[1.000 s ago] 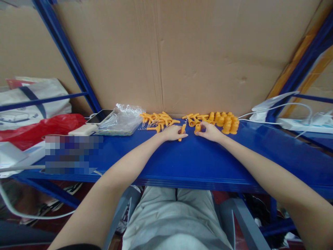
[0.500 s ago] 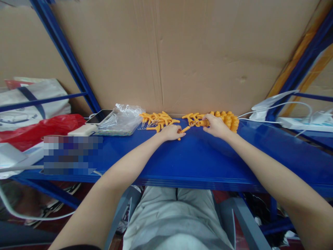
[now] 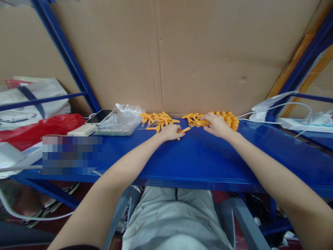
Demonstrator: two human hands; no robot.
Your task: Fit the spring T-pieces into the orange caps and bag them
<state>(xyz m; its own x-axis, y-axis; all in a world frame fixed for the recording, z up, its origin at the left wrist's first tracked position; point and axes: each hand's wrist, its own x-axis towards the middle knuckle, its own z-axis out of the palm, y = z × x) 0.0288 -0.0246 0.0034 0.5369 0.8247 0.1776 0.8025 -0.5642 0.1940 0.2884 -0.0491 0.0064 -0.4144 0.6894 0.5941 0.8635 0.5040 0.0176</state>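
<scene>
My left hand (image 3: 171, 132) is closed around the handle of a yellow corkscrew (image 3: 186, 129), whose ribbed shank and thin metal spiral point right. In my right hand (image 3: 218, 125), the fingers grip a yellow tube-shaped sheath (image 3: 203, 123). The spiral's tip meets the sheath's near end; I cannot tell whether it is inside. Behind my left hand lies a heap of yellow corkscrews (image 3: 158, 118) with bare metal spirals. Several more yellow handled pieces (image 3: 191, 116) lie behind the sheath. Yellow sheaths (image 3: 230, 119) stand grouped beyond my right hand, partly hidden by it.
All this lies on a blue metal shelf (image 3: 182, 159) against a cardboard wall (image 3: 161, 52). To the left are a clear plastic bag (image 3: 122, 119), a phone (image 3: 100, 117), a white box (image 3: 82, 130) and a red bag (image 3: 52, 125). A white power strip (image 3: 307, 123) with cables lies right.
My right hand has shifted slightly, turning the sheath so its opening no longer faces me and sits closer in line with the spiral. The left hand has barely moved.
</scene>
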